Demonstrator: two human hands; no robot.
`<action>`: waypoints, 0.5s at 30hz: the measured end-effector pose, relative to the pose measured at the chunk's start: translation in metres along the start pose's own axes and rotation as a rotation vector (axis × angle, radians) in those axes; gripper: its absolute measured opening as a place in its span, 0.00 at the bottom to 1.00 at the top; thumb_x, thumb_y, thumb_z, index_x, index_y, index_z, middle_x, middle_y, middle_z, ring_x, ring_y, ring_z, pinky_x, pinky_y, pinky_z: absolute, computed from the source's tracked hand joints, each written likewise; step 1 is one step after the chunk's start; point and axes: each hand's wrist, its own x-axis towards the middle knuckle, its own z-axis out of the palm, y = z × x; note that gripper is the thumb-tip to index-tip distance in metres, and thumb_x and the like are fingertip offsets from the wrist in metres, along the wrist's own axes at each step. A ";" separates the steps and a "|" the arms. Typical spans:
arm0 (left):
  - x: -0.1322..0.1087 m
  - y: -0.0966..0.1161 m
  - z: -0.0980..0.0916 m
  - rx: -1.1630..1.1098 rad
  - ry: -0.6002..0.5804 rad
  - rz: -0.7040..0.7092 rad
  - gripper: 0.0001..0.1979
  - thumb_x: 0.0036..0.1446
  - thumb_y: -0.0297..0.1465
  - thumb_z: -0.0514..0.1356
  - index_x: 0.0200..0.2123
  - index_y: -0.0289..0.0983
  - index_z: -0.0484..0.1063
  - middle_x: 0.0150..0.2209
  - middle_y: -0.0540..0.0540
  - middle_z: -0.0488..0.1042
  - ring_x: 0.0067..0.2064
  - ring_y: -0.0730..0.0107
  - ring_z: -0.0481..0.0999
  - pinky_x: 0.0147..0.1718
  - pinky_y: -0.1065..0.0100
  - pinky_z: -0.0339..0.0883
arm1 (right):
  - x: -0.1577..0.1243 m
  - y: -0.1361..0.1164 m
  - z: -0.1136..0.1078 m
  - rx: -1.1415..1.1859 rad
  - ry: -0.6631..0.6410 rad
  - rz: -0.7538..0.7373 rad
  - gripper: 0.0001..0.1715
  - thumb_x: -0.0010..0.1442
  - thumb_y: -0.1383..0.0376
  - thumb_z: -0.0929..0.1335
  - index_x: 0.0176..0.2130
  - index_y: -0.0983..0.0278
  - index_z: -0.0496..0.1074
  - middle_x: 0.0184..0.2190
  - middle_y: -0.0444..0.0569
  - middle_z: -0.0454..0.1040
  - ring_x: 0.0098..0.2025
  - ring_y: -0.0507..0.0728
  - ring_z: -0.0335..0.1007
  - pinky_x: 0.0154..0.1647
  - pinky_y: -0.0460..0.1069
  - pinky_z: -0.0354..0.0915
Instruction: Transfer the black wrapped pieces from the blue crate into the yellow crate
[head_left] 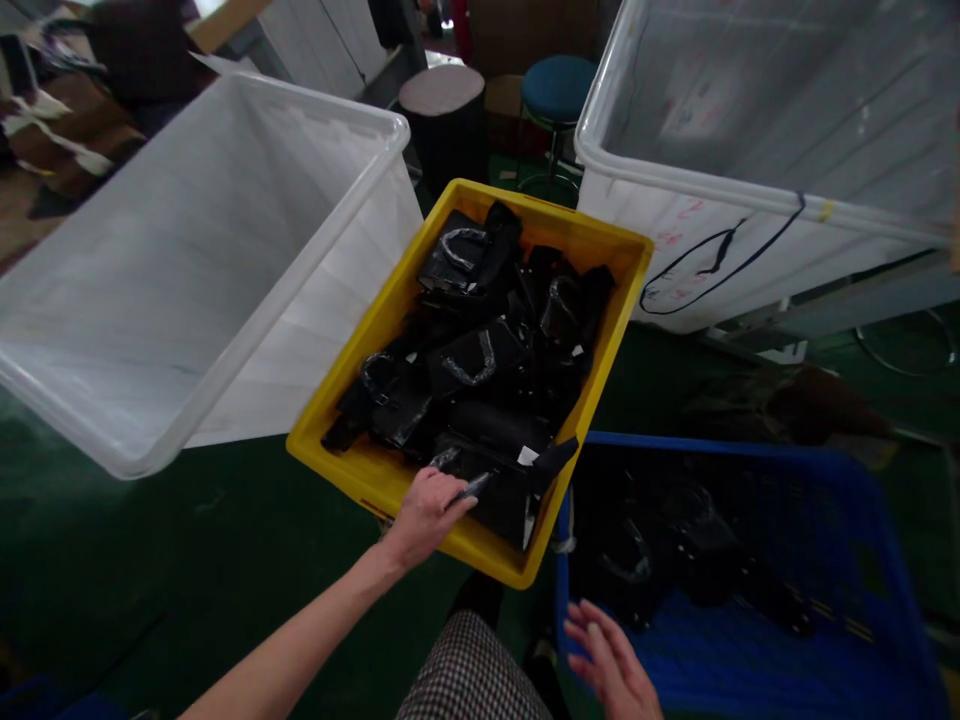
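A black bag point(504, 508) in the yellow bin point(480, 548) is pinched by its handle point(478, 485) in the left hand point(426, 512). The fingers of the right hand point(611, 662) are loosely spread, empty. Handling is judged unfinished: the bin is heavily filled; fewer bags point(701, 530) are held in the blue crate point(757, 660).

Handle point(478, 485) partly hidden, blue crate point(911, 590) cropped

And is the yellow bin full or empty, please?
The yellow bin is well filled, not empty: black bags, one gripped by the left hand, hide most of its floor.
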 end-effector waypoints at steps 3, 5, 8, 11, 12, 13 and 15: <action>-0.039 0.024 -0.014 -0.026 0.049 0.027 0.12 0.68 0.34 0.52 0.35 0.36 0.71 0.29 0.49 0.73 0.33 0.67 0.70 0.44 0.60 0.62 | 0.019 -0.033 0.040 0.066 -0.066 -0.132 0.47 0.49 0.40 0.72 0.59 0.61 0.64 0.62 0.55 0.64 0.63 0.65 0.61 0.58 0.58 0.65; -0.060 0.041 -0.018 -0.041 0.087 0.074 0.10 0.68 0.32 0.53 0.35 0.36 0.71 0.27 0.50 0.71 0.31 0.68 0.69 0.43 0.59 0.62 | 0.023 -0.050 0.058 0.065 -0.043 -0.190 0.57 0.43 0.43 0.76 0.63 0.60 0.56 0.62 0.55 0.63 0.63 0.64 0.59 0.60 0.57 0.62; -0.082 0.071 -0.023 -0.037 0.184 0.165 0.06 0.65 0.27 0.54 0.37 0.36 0.71 0.26 0.50 0.69 0.28 0.69 0.67 0.41 0.59 0.63 | 0.015 -0.062 0.072 0.023 0.085 -0.222 0.63 0.40 0.50 0.79 0.66 0.63 0.51 0.60 0.56 0.66 0.61 0.64 0.62 0.64 0.58 0.56; -0.101 0.099 -0.027 -0.029 0.256 0.211 0.06 0.63 0.24 0.54 0.40 0.35 0.70 0.25 0.50 0.69 0.27 0.69 0.66 0.39 0.59 0.64 | -0.003 -0.060 0.071 0.035 0.229 -0.246 0.52 0.49 0.49 0.76 0.64 0.63 0.56 0.59 0.54 0.67 0.60 0.62 0.62 0.65 0.55 0.53; -0.107 0.107 -0.028 -0.034 0.267 0.223 0.07 0.62 0.23 0.54 0.40 0.35 0.70 0.25 0.50 0.69 0.27 0.69 0.66 0.38 0.60 0.65 | -0.010 -0.058 0.068 0.057 0.254 -0.256 0.46 0.53 0.48 0.73 0.63 0.63 0.59 0.58 0.52 0.68 0.60 0.61 0.63 0.64 0.54 0.54; -0.114 0.114 -0.029 -0.039 0.271 0.235 0.07 0.62 0.22 0.54 0.40 0.36 0.71 0.24 0.50 0.69 0.26 0.69 0.67 0.38 0.59 0.65 | -0.016 -0.055 0.064 0.084 0.268 -0.264 0.41 0.56 0.46 0.70 0.62 0.63 0.62 0.57 0.52 0.69 0.60 0.61 0.63 0.63 0.54 0.56; -0.130 0.124 -0.027 -0.049 0.273 0.257 0.08 0.61 0.22 0.54 0.40 0.36 0.71 0.24 0.50 0.69 0.26 0.68 0.68 0.39 0.59 0.67 | -0.028 -0.049 0.054 0.144 0.277 -0.269 0.37 0.60 0.44 0.66 0.60 0.63 0.65 0.56 0.51 0.72 0.58 0.61 0.66 0.59 0.53 0.61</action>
